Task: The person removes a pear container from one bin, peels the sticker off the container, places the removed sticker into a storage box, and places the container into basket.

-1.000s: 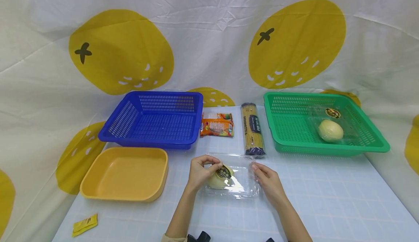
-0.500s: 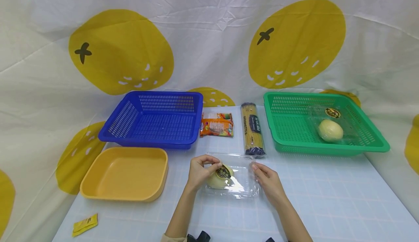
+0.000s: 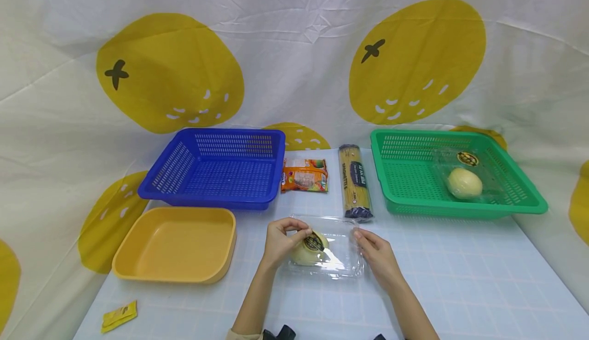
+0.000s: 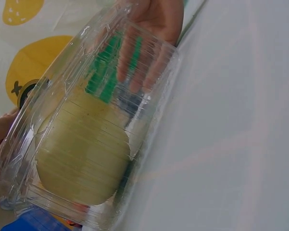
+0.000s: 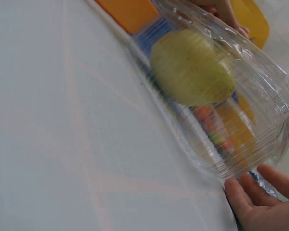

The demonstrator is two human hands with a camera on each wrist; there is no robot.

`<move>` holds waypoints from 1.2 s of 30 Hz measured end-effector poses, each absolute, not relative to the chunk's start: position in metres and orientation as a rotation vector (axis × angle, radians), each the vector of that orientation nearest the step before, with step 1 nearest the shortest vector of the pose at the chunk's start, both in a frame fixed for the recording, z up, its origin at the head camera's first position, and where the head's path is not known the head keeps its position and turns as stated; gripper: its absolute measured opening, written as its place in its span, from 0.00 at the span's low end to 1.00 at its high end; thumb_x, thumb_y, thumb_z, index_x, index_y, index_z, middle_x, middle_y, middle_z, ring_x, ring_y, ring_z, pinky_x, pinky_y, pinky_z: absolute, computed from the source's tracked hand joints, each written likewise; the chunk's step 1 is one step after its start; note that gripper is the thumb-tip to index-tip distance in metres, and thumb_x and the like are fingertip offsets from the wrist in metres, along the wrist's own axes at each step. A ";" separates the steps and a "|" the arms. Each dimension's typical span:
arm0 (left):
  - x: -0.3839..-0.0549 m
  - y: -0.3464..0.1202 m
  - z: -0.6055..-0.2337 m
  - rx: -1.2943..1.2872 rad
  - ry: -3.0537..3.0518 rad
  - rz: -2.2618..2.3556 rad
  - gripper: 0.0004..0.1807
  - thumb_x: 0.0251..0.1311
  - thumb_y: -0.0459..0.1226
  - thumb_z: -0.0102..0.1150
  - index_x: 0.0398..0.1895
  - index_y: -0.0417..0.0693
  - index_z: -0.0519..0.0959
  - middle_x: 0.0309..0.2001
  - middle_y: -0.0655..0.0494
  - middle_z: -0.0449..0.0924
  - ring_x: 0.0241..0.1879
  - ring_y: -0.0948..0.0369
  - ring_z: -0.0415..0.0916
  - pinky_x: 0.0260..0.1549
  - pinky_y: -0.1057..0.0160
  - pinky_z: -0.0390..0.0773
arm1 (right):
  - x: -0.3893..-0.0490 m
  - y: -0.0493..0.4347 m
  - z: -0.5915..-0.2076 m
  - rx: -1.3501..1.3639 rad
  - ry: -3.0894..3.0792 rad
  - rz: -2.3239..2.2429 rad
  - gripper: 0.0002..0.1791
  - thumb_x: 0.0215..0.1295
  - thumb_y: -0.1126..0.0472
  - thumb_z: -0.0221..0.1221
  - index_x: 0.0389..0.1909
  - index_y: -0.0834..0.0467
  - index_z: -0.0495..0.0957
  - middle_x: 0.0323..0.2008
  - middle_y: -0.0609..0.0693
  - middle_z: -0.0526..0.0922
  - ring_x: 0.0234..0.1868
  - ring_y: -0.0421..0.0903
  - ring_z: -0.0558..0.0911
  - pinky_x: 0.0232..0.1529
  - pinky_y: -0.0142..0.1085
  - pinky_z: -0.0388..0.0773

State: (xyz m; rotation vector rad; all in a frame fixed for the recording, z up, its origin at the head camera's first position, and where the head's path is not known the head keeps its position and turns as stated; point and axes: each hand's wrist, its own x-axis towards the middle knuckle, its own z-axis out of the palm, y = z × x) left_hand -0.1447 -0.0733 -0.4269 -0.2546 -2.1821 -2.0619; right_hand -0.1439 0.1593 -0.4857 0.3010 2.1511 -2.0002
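A clear plastic clamshell box point(image 3: 342, 250) lies on the table in front of me, with a pale yellow, rounded, fruit-like item point(image 4: 81, 149) inside. On its lid is a round black-and-gold sticker point(image 3: 315, 242). My left hand point(image 3: 281, 240) pinches the sticker's upper left edge between thumb and forefinger; the fingertips' exact contact is partly hidden. At the box's right end, my right hand point(image 3: 378, 255) holds the rim, thumb above. In the right wrist view its fingers point(image 5: 264, 192) curl by the end wall of the box.
Behind lie an orange snack packet point(image 3: 304, 175) and a spaghetti pack point(image 3: 355, 181). A blue basket point(image 3: 207, 199) and a yellow tray point(image 3: 170, 278) stand left. A green basket point(image 3: 460, 208) at right holds another boxed pale item point(image 3: 465, 184). A small yellow sachet point(image 3: 119, 316) lies front left.
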 end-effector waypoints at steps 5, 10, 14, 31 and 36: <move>-0.145 -0.073 -0.427 -0.235 -2.187 -2.065 0.03 0.45 0.21 0.66 0.24 0.29 0.80 0.27 0.39 0.82 0.30 0.61 0.80 0.48 0.63 0.72 | -0.144 0.159 -0.486 0.300 2.156 -1.996 0.40 0.60 0.39 0.58 0.63 0.65 0.66 0.63 0.60 0.68 0.63 0.54 0.68 0.59 0.38 0.71; -0.145 -0.073 -0.428 -0.235 -2.189 -2.069 0.04 0.45 0.22 0.66 0.24 0.28 0.80 0.28 0.39 0.82 0.30 0.64 0.79 0.49 0.61 0.72 | -0.143 0.159 -0.486 0.307 2.157 -1.993 0.40 0.60 0.40 0.58 0.63 0.65 0.66 0.63 0.61 0.68 0.63 0.54 0.69 0.59 0.39 0.70; -0.145 -0.074 -0.428 -0.235 -2.191 -2.073 0.04 0.45 0.22 0.66 0.24 0.28 0.80 0.28 0.39 0.83 0.30 0.66 0.79 0.49 0.61 0.71 | -0.143 0.159 -0.486 0.313 2.165 -1.986 0.40 0.60 0.39 0.57 0.63 0.64 0.66 0.63 0.61 0.69 0.63 0.54 0.69 0.60 0.40 0.70; -0.153 -0.074 -0.446 -0.199 -2.140 -2.110 0.05 0.44 0.22 0.67 0.23 0.32 0.80 0.27 0.40 0.83 0.29 0.64 0.80 0.50 0.63 0.71 | -0.144 0.159 -0.487 0.335 2.163 -1.973 0.40 0.59 0.38 0.58 0.63 0.63 0.67 0.63 0.60 0.69 0.63 0.54 0.69 0.61 0.43 0.68; -0.146 -0.074 -0.430 -0.203 -2.161 -2.119 0.04 0.44 0.20 0.66 0.24 0.27 0.79 0.28 0.36 0.82 0.29 0.65 0.79 0.48 0.66 0.72 | -0.144 0.159 -0.487 0.338 2.166 -1.960 0.38 0.61 0.40 0.57 0.63 0.62 0.66 0.64 0.60 0.68 0.64 0.55 0.68 0.60 0.43 0.68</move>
